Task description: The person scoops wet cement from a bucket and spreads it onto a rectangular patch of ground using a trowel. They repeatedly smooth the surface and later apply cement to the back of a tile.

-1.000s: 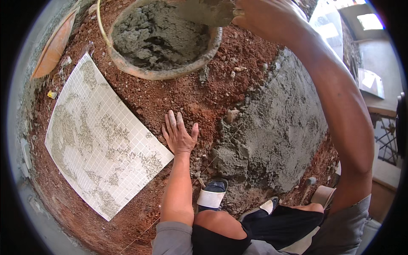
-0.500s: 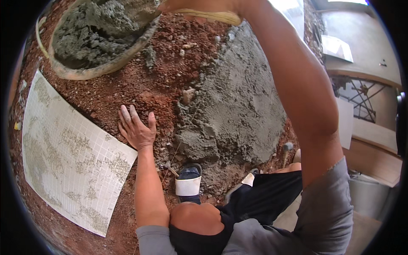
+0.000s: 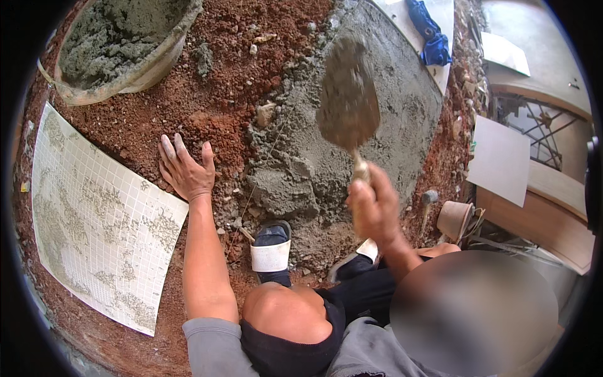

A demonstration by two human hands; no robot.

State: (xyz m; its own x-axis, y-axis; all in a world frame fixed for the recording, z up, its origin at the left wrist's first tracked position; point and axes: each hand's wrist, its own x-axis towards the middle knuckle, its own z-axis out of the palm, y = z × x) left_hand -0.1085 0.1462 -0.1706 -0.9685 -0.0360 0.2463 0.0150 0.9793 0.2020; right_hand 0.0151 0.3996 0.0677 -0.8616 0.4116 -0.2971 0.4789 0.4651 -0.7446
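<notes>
Trowel (image 3: 347,107) blade motion-blurred, loaded with grey mortar; handle mostly hidden inside right hand (image 3: 374,210), fingers wrapped tight round it. Long axis runs away from person, blade end pointing up-frame, held above wet mortar bed (image 3: 377,135). Left hand (image 3: 185,173) flat on red soil (image 3: 217,94), fingers spread, just beside mesh-backed tile sheet (image 3: 94,232). Mortar tub (image 3: 119,44) cut off at top edge.
</notes>
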